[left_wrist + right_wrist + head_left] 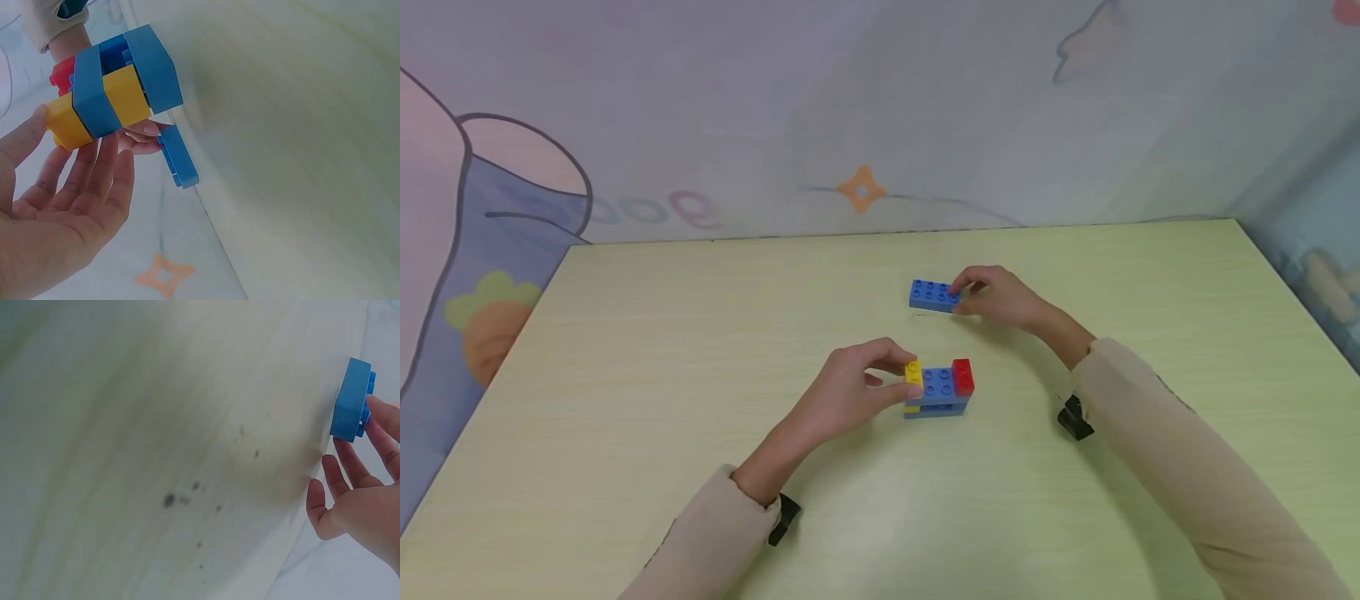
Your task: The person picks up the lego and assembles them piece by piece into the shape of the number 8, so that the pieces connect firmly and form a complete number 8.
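Toward the middle of the table, my left hand pinches the yellow brick at the left end of a small stack of toy building bricks. A red brick tops the right end, on the upper blue brick. In the left wrist view, another yellow brick sits between the upper blue brick and the bottom blue brick. Farther back, my right hand grips the right end of a separate eight-stud blue brick; its far end sticks out from the fingers.
The pale wooden table meets a wall with cartoon drawings at its back edge. Small dark specks mark the tabletop in the right wrist view. Each sleeve has a black device at the cuff.
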